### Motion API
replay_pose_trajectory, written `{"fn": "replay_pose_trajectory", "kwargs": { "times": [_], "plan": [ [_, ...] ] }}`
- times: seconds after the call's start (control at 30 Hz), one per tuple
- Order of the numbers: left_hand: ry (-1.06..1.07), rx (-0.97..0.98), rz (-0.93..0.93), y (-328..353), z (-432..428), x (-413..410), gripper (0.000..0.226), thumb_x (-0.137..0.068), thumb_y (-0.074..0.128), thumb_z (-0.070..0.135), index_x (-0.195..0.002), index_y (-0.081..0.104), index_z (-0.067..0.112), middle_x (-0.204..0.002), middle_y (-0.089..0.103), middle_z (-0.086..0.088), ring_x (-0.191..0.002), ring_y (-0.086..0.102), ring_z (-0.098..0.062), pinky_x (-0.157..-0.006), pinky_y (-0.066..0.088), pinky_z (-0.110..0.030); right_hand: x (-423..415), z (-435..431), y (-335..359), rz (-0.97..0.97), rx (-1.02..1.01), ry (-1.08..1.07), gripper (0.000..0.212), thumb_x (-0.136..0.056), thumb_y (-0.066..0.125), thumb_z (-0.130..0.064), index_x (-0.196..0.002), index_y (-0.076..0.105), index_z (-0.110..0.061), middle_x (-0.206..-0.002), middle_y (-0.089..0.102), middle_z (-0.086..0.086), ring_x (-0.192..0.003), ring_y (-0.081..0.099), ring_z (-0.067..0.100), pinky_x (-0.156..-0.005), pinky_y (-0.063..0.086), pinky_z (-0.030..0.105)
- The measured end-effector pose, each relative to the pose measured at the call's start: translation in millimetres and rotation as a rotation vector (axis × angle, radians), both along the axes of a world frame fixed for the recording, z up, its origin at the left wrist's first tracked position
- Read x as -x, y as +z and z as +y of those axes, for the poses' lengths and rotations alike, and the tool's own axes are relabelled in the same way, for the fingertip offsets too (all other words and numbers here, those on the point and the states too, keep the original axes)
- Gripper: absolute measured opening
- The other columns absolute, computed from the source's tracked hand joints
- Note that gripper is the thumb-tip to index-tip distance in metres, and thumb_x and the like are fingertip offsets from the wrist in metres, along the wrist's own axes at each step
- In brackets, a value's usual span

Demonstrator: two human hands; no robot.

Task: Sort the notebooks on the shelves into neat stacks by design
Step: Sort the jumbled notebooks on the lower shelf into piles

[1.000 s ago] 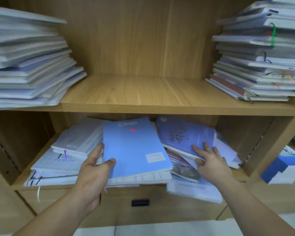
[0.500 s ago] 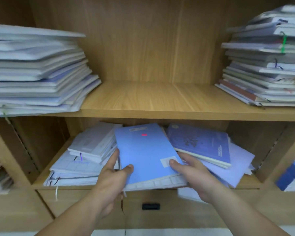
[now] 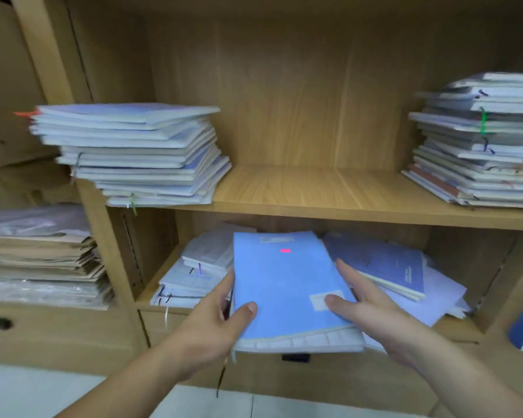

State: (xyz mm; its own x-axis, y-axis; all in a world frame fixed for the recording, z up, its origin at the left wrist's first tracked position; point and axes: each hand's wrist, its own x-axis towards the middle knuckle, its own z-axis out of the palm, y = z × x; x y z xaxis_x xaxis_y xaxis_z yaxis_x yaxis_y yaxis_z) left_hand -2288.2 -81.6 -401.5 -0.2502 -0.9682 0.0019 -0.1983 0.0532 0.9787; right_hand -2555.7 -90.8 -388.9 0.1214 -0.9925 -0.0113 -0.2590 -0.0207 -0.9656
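Wooden shelving [image 3: 299, 101], two levels in view. Upper shelf [image 3: 314, 188]: tall left stack [image 3: 139, 152] of pale blue notebooks, edges ragged, overhanging the near edge; tall right stack [image 3: 480, 140] of mixed covers at far right, partly cut off. Bare board between them. Side pile [image 3: 40, 257] of brown and white papers in the next bay on the left. Lower shelf [image 3: 456, 325]: white pile [image 3: 191, 279] at left, loose, ribbons hanging out. Blue notebook [image 3: 284, 285] in the middle, near end sticking out past the shelf edge, lying on a white-edged book. Dark notebook [image 3: 384, 263] just right of it, skewed, on pale loose covers. Left hand [image 3: 212, 324] grips the blue notebook's near left corner, thumb on the cover, fingers [image 3: 228, 282] along the left edge. Right hand [image 3: 372, 309] holds its right side, thumb on the white label [image 3: 320, 300], fingers [image 3: 351, 273] stretched along the right edge; cannot tell if they go under. Black handle [image 3: 295, 357] below. Red mark [image 3: 285, 251] near the cover's far end.
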Motion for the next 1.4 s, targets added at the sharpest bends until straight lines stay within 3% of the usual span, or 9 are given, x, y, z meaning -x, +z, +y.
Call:
{"fn": "replay_pose_trajectory", "kwargs": {
  "times": [0.13, 0.43, 0.57, 0.7, 0.83, 0.9, 1.0, 1.2, 1.4],
  "plan": [
    [-0.084, 0.053, -0.100, 15.4, 49.2, -23.6, 0.050, -0.105, 0.050, 0.014, -0.130, 0.029, 0.052, -0.104, 0.073, 0.029, -0.094, 0.068, 0.008, -0.076, 0.046, -0.006, -20.1, 53.9, 16.9, 0.126, 0.100, 0.121, 0.062, -0.097, 0.063, -0.024, -0.148, 0.038, -0.047, -0.139, 0.057, -0.029, -0.131, 0.054, -0.002, -0.116, 0.040, 0.043],
    [-0.095, 0.270, -0.124, 82.9, 108.2, -72.3, 0.055, -0.105, 0.051, 0.010, -0.145, 0.033, 0.043, -0.129, 0.069, 0.013, -0.121, 0.065, -0.010, -0.096, 0.051, -0.021, -53.2, 107.6, 78.4, 0.082, 0.329, 0.130, 0.067, -0.093, 0.067, -0.018, -0.151, 0.038, -0.033, -0.139, 0.063, -0.016, -0.130, 0.059, 0.009, -0.114, 0.043, 0.047],
    [-0.027, 0.400, -0.117, 138.4, 109.1, -77.0, 0.046, -0.103, 0.055, 0.010, -0.127, 0.045, 0.049, -0.109, 0.075, 0.020, -0.099, 0.070, 0.001, -0.080, 0.049, -0.010, -61.9, 106.3, 121.6, 0.026, 0.380, 0.079, 0.058, -0.097, 0.061, -0.002, -0.142, 0.049, -0.037, -0.127, 0.071, -0.010, -0.117, 0.068, 0.015, -0.107, 0.048, 0.051],
    [0.061, 0.460, -0.139, 178.6, 94.0, -87.2, 0.039, -0.099, 0.064, 0.032, -0.128, 0.048, 0.052, -0.075, 0.063, 0.015, -0.070, 0.053, -0.008, -0.067, 0.037, -0.024, -76.6, 101.6, 171.1, -0.041, 0.494, 0.021, 0.046, -0.098, 0.058, -0.002, -0.124, 0.061, -0.040, -0.115, 0.074, -0.020, -0.107, 0.070, 0.003, -0.093, 0.051, 0.038],
    [0.057, 0.348, -0.130, 185.4, 77.1, -99.5, 0.061, -0.090, 0.070, 0.052, -0.144, 0.041, 0.045, -0.090, 0.068, 0.007, -0.083, 0.062, -0.017, -0.075, 0.040, -0.032, -76.7, 95.8, 192.1, -0.116, 0.461, -0.051, 0.038, -0.096, 0.063, -0.005, -0.111, 0.063, -0.040, -0.096, 0.075, -0.027, -0.089, 0.073, 0.000, -0.082, 0.053, 0.037],
    [-0.007, 0.286, -0.125, 184.4, 75.5, -92.9, 0.066, -0.090, 0.070, 0.056, -0.147, 0.040, 0.042, -0.109, 0.077, -0.001, -0.096, 0.070, -0.020, -0.083, 0.042, -0.031, -72.7, 96.1, 195.7, -0.101, 0.451, -0.059, 0.034, -0.096, 0.062, -0.005, -0.102, 0.062, -0.038, -0.083, 0.072, -0.033, -0.077, 0.072, -0.005, -0.077, 0.050, 0.034],
    [-0.017, 0.305, -0.085, 190.5, 72.7, -72.9, 0.036, -0.098, 0.065, 0.038, -0.133, 0.056, 0.040, -0.076, 0.072, 0.010, -0.070, 0.059, -0.007, -0.070, 0.039, -0.016, -66.2, 102.5, 200.9, -0.090, 0.425, -0.113, 0.035, -0.098, 0.059, -0.004, -0.088, 0.057, -0.037, -0.065, 0.063, -0.041, -0.064, 0.064, -0.017, -0.068, 0.043, 0.023],
    [-0.065, 0.438, -0.123, 223.9, 58.6, -52.4, 0.028, -0.100, 0.062, 0.023, -0.109, 0.066, 0.049, -0.074, 0.070, 0.016, -0.064, 0.062, -0.002, -0.061, 0.042, -0.011, -50.2, 90.7, 207.3, 0.061, 0.474, -0.145, 0.028, -0.101, 0.053, -0.011, -0.114, 0.063, -0.033, -0.103, 0.073, -0.026, -0.092, 0.068, -0.007, -0.071, 0.049, 0.016],
    [0.194, 0.453, -0.208, 257.7, 33.9, -92.0, 0.033, -0.089, 0.074, 0.048, -0.121, 0.066, 0.043, -0.086, 0.079, -0.003, -0.076, 0.072, -0.008, -0.074, 0.051, -0.023, -87.9, 49.9, 229.4, 0.042, 0.524, -0.124, 0.021, -0.104, 0.050, -0.016, -0.097, 0.056, -0.035, -0.095, 0.063, -0.030, -0.069, 0.054, -0.027, -0.054, 0.039, -0.001]
  ]
}}
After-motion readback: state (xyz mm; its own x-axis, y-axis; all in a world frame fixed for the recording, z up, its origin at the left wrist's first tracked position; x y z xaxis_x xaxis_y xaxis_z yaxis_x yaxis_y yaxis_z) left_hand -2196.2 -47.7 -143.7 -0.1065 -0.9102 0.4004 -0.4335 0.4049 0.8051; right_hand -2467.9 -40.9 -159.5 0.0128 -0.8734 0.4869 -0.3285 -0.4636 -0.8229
